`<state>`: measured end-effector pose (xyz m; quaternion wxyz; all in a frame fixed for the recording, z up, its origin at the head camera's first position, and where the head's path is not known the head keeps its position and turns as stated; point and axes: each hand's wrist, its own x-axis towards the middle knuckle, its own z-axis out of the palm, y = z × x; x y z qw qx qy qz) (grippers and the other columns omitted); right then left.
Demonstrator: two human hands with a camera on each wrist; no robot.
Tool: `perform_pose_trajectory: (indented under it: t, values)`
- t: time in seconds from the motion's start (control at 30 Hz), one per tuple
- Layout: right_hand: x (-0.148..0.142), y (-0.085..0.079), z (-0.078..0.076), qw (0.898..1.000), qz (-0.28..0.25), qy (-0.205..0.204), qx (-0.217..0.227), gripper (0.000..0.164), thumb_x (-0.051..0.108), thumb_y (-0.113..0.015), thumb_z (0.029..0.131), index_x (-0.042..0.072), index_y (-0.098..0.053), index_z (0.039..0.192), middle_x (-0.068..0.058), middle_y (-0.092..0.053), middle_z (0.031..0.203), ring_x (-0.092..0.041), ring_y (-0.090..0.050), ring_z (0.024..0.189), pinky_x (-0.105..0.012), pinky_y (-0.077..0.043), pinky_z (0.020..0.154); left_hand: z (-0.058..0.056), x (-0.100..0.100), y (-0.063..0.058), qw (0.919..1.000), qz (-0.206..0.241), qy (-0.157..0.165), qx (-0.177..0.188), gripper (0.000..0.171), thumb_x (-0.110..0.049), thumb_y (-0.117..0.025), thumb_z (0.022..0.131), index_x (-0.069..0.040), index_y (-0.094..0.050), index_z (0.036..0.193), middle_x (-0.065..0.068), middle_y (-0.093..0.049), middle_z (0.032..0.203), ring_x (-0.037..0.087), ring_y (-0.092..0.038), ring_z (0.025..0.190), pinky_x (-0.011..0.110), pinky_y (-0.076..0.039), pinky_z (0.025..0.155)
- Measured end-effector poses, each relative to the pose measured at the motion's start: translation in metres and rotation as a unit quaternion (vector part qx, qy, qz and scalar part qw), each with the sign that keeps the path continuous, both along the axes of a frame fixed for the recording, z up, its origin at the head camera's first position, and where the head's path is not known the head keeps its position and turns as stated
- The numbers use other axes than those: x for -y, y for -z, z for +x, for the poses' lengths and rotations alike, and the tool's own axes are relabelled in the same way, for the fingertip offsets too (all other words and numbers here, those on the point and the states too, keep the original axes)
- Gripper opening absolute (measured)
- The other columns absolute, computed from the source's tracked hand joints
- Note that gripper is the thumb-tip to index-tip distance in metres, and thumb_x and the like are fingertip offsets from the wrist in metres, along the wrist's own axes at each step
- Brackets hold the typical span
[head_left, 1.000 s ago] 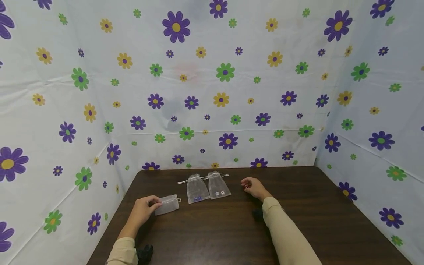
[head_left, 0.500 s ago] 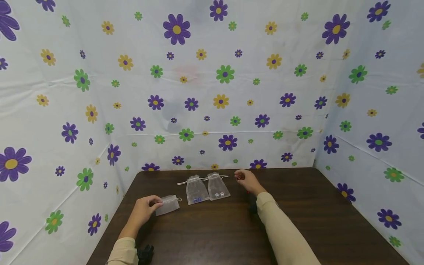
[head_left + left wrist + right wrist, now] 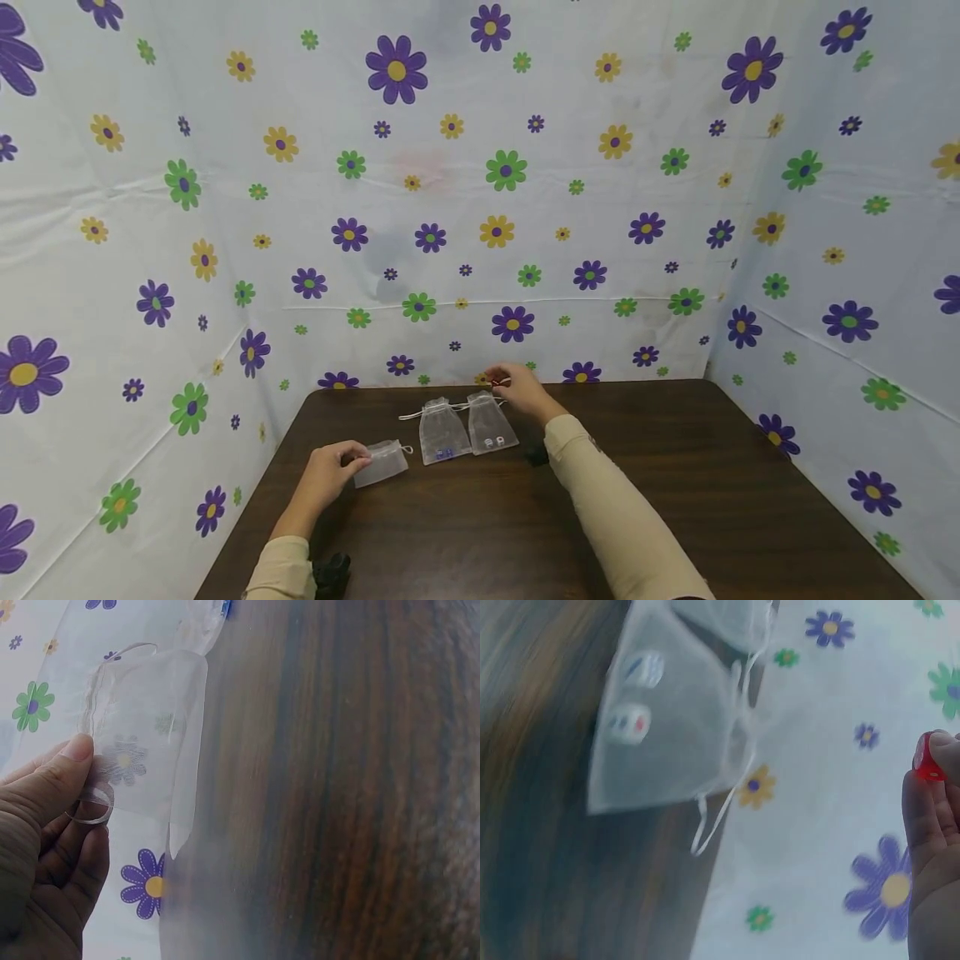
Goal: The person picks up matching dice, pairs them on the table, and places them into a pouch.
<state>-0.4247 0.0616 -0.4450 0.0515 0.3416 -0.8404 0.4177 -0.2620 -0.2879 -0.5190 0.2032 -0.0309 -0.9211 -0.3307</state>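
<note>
In the head view my left hand (image 3: 324, 479) pinches a small sheer white drawstring pouch (image 3: 384, 468) between thumb and fingers. The left wrist view shows this pouch (image 3: 146, 727) hanging flat from the thumb, a cord loop (image 3: 97, 810) by the fingers. My right hand (image 3: 522, 392) pinches a red die (image 3: 928, 759) with thumb and fingertips, over the top end of a second pouch (image 3: 489, 423). Inside that second pouch lie two white dice (image 3: 630, 724). Left of it, a third pouch (image 3: 442, 429) holds blue dice (image 3: 445, 454).
The pouches lie on a dark brown wooden table (image 3: 480, 525). White flower-print cloth (image 3: 465, 208) walls the table at the back and both sides. White drawstrings (image 3: 411, 415) extend from the tops of the two lying pouches.
My right hand has moved left with the red die, from the right of the pouches to above the top of the right one. The left hand keeps its pouch in place.
</note>
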Motion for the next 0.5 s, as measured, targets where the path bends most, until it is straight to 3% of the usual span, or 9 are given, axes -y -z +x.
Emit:
perform_pose_trajectory:
  t: [0.2, 0.33, 0.5]
  values:
    - [0.043, -0.011, 0.009, 0.999, 0.012, -0.037, -0.007, 0.027, -0.009, -0.064, 0.094, -0.006, -0.065, 0.122, -0.02, -0.069, 0.114, -0.03, -0.066, 0.107, -0.038, -0.053, 0.094, 0.005, 0.008, -0.002, 1.0, -0.004, -0.005, 0.006, 0.008, -0.01, -0.081, 0.086, -0.014, -0.075, 0.088, -0.004, -0.071, 0.081, 0.012, -0.057, 0.071, 0.031, -0.051, 0.068]
    - [0.066, -0.018, 0.019, 0.997, 0.029, -0.072, -0.006, 0.026, -0.003, -0.062, 0.098, -0.003, -0.064, 0.125, -0.017, -0.068, 0.117, -0.028, -0.064, 0.11, -0.034, -0.052, 0.096, 0.007, 0.01, 0.0, 0.9998, -0.002, -0.017, -0.009, 0.011, -0.009, -0.083, 0.083, -0.016, -0.074, 0.084, -0.005, -0.07, 0.078, 0.01, -0.055, 0.068, 0.029, -0.049, 0.064]
    - [0.076, -0.024, 0.03, 0.997, 0.035, -0.071, 0.001, 0.026, -0.004, -0.061, 0.098, -0.002, -0.063, 0.125, -0.017, -0.067, 0.118, -0.027, -0.063, 0.111, -0.035, -0.052, 0.096, -0.001, 0.004, 0.005, 0.9995, 0.006, 0.023, -0.022, 0.008, -0.012, -0.083, 0.084, -0.015, -0.076, 0.084, -0.005, -0.073, 0.081, 0.007, -0.057, 0.069, 0.027, -0.051, 0.065]
